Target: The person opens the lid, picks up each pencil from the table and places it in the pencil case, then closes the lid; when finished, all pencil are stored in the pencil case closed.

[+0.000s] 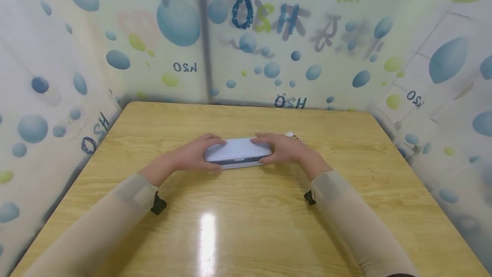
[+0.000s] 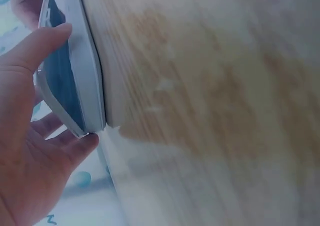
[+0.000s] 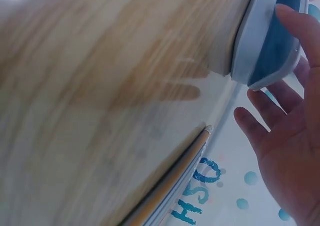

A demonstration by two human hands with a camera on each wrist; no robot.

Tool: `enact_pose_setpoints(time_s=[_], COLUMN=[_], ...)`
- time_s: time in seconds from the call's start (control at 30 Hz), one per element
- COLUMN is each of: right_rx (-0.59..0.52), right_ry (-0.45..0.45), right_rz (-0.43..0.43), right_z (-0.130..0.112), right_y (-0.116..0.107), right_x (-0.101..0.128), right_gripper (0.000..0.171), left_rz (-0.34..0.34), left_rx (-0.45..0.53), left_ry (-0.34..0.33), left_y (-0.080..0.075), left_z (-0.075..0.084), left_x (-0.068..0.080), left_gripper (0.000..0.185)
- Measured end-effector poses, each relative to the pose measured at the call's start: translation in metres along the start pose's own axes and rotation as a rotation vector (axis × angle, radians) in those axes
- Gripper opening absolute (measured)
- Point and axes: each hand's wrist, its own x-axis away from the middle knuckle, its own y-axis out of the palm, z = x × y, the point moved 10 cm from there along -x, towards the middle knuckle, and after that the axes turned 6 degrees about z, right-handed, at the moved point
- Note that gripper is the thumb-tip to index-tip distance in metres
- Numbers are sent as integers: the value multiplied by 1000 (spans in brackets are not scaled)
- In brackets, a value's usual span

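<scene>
A long white pencil case [image 1: 237, 150] with a dark blue band between lid and base lies on the table, its long side facing me. My left hand [image 1: 194, 154] grips its left end, the thumb on the near side and the fingers behind. At the right end my right hand [image 1: 286, 149] holds the case the same way. In the left wrist view the lid edge of the case [image 2: 90, 76] stands apart from the base, with blue between them. The right wrist view shows the right thumb [image 3: 290, 16] against the blue part.
Beyond my right hand lies a bundle of slim striped sticks [image 3: 172, 181], which look like pencils, partly hidden in the head view. The wooden table [image 1: 253, 221] meets patterned curtain-like walls [image 1: 246, 54] at the back and sides.
</scene>
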Motion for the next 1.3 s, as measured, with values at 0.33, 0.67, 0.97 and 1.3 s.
enact_pose_setpoints(time_s=[0.33,0.67,0.97,1.3], right_rx=[-70,-131,-171,-84], right_ry=[-65,-76,-45,-63], right_rz=[136,230,174,100], right_z=[-8,-10,0,9], right_y=[-32,-46,-32,-10], right_x=[24,48,51,30], right_gripper=[81,52,38,35], left_rz=[90,114,274,308], left_rx=[37,77,75,113], left_ry=[55,74,132,94], left_y=[-19,-23,-46,-51], left_z=[7,5,9,3], left_x=[13,20,17,16], left_gripper=[58,39,27,27])
